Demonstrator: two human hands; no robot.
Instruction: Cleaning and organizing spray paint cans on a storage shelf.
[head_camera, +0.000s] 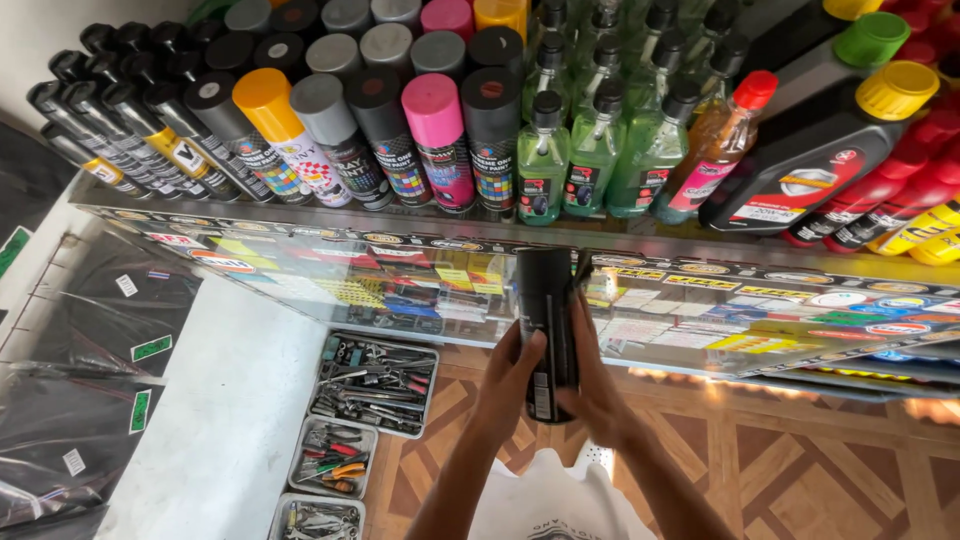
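**Black can held in front of the glass shelf**

I have a black spray can (545, 325) upright between both palms, my left hand (508, 385) wrapped round its lower part and my right hand (597, 385) closed on its far side. It sits just below the glass shelf (330, 222), where spray cans (437, 140) and green bottles (590, 150) stand packed tight. Tilting it upward carelessly could clip the shelf edge or topple that row.
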